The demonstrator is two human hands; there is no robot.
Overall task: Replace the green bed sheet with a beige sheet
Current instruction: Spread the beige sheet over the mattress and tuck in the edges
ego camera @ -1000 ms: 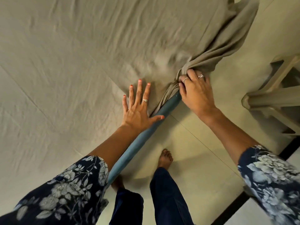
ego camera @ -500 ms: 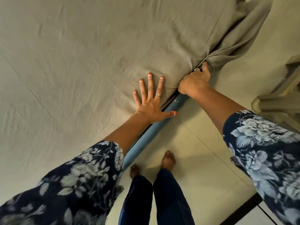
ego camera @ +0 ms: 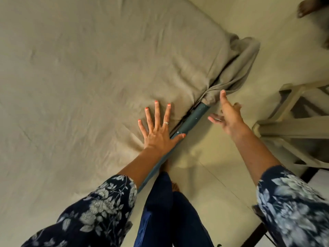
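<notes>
The beige sheet (ego camera: 99,72) covers the mattress across the left and top of the head view. Its loose corner (ego camera: 238,68) hangs bunched over the bed's edge at the upper right. A teal bed frame rail (ego camera: 192,120) shows along the near side. My left hand (ego camera: 158,129) lies flat with spread fingers on the sheet at the mattress edge, thumb over the rail. My right hand (ego camera: 227,114) hovers with fingers extended just below the bunched corner, holding nothing. No green sheet is visible.
A pale wooden stool or chair frame (ego camera: 292,125) stands on the tiled floor at the right. My legs (ego camera: 170,207) and bare feet are beside the rail. A blurred dark shape (ego camera: 313,9) sits at the top right corner.
My right hand has let go of the tucked sheet edge and pulled back, fingers now spread. The view shifted, showing the bed corner. My left hand stays pressed flat on the sheet.
</notes>
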